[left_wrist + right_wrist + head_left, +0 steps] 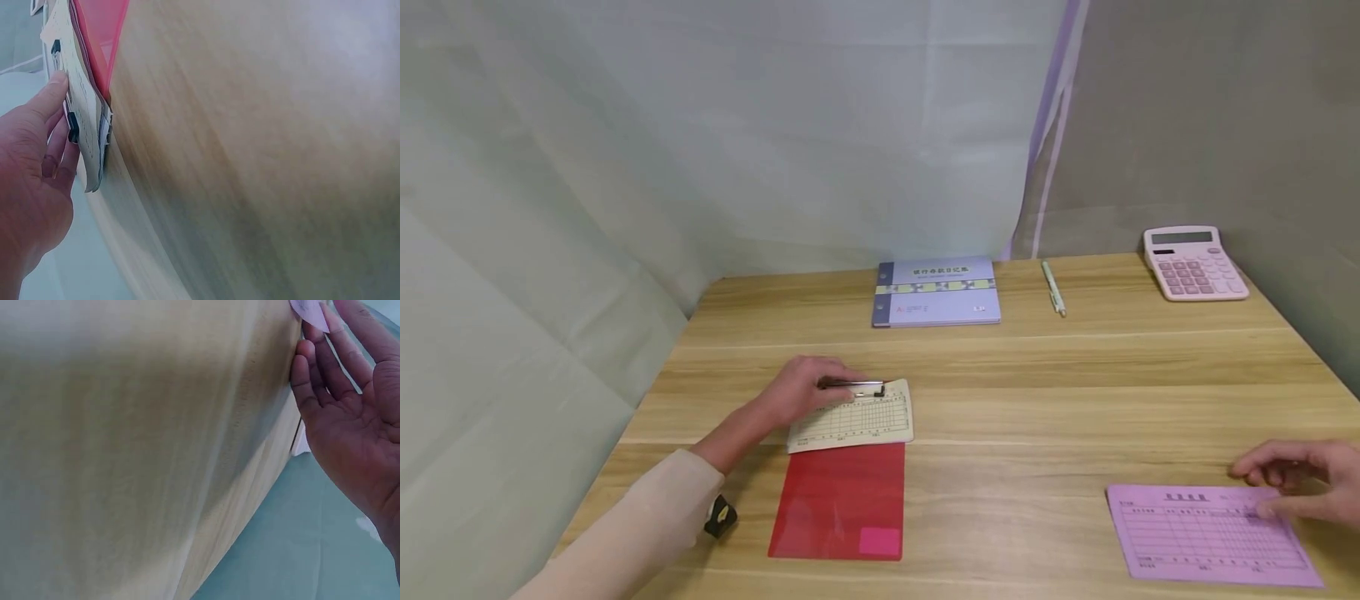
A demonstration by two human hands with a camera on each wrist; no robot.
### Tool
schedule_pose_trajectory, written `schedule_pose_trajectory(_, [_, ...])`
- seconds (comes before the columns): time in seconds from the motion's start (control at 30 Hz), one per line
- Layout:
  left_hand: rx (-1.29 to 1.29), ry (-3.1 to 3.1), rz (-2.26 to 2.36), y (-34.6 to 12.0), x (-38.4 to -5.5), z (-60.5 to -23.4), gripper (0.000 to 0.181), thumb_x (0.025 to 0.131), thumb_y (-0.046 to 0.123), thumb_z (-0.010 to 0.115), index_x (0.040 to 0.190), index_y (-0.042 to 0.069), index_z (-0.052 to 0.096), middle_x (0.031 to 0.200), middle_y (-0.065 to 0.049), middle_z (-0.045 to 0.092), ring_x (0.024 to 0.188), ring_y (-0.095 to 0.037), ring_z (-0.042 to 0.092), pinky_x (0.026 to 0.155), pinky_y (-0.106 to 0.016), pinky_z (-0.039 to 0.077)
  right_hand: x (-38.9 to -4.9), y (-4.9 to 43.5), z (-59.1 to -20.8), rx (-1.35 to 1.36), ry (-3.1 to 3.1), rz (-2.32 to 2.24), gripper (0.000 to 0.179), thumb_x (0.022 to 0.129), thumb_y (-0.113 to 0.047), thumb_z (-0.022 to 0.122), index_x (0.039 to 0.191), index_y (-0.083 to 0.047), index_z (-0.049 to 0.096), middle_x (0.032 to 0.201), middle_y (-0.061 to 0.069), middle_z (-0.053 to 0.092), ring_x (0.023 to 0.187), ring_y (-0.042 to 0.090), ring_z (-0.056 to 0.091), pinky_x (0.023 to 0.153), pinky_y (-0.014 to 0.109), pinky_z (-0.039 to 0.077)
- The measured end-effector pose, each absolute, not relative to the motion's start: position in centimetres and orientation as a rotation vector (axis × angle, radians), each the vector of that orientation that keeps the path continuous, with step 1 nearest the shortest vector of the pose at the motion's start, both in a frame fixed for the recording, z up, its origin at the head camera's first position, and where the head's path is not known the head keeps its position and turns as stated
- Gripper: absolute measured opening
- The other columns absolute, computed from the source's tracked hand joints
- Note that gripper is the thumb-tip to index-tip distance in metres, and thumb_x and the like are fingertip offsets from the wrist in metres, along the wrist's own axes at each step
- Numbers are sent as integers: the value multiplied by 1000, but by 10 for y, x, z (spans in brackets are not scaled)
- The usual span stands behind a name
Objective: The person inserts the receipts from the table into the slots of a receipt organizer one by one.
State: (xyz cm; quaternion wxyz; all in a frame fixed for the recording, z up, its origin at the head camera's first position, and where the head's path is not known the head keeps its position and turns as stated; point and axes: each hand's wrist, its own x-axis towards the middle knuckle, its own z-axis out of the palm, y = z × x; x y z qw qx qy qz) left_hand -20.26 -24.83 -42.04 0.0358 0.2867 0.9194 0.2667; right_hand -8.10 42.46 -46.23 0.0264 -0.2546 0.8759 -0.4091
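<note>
A flat red clipboard (842, 492) lies on the table, with a pad of cream ruled forms (880, 421) over its upper part. My left hand (808, 387) grips the metal clip (871, 389) at the pad's top edge. In the left wrist view, the thumb presses on the clip's near side (73, 127) and the fingers reach behind it. At the lower right is a purple printed form (1202, 533). My right hand (1311, 479) pinches its upper right part, thumb on top. The right wrist view shows just a corner of the purple form (310, 312) against the fingers.
Along the table's back stand a lavender ledger book (937, 292), a pale green pen (1053, 289) and a pink calculator (1195, 262). A small black object (721, 517) sits beside the left sleeve, partly hidden. Pale curtains (850, 125) hang behind and to the left.
</note>
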Motion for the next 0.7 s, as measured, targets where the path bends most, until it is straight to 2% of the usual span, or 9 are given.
schedule_pose_trajectory(0.27, [879, 2822, 823, -248, -203, -421, 35, 93, 17, 85, 127, 22, 80, 108, 10, 77, 89, -10, 65, 80, -30, 57, -76, 416, -469, -917, 2904, -1117, 59, 56, 8, 97, 102, -22, 74, 84, -19, 56, 72, 1, 50, 59, 17, 36])
schedule_pose_trajectory(0.57, [856, 2820, 828, -248, -202, -419, 35, 92, 16, 85, 127, 21, 80, 108, 10, 77, 90, -10, 66, 81, -30, 57, -75, 412, -467, -793, 2943, -1254, 50, 59, 17, 90, 88, -22, 78, 87, -27, 69, 74, -8, 59, 63, 5, 43])
schedule_pose_trajectory(0.63, [853, 2822, 823, -248, -202, -419, 35, 92, 17, 85, 127, 22, 80, 108, 11, 77, 90, -10, 66, 81, -31, 57, -77, 411, -466, -748, 2949, -1309, 47, 60, 18, 89, 84, -21, 79, 84, -25, 70, 72, -7, 59, 60, 7, 44])
schedule_pose_trajectory(0.7, [853, 2821, 823, -248, -202, -419, 35, 92, 17, 86, 127, 22, 80, 109, 11, 77, 92, -10, 66, 82, -31, 57, -81, 411, -463, -671, 2948, -1285, 38, 66, 14, 90, 82, -18, 80, 82, -23, 71, 70, -6, 58, 57, 10, 44])
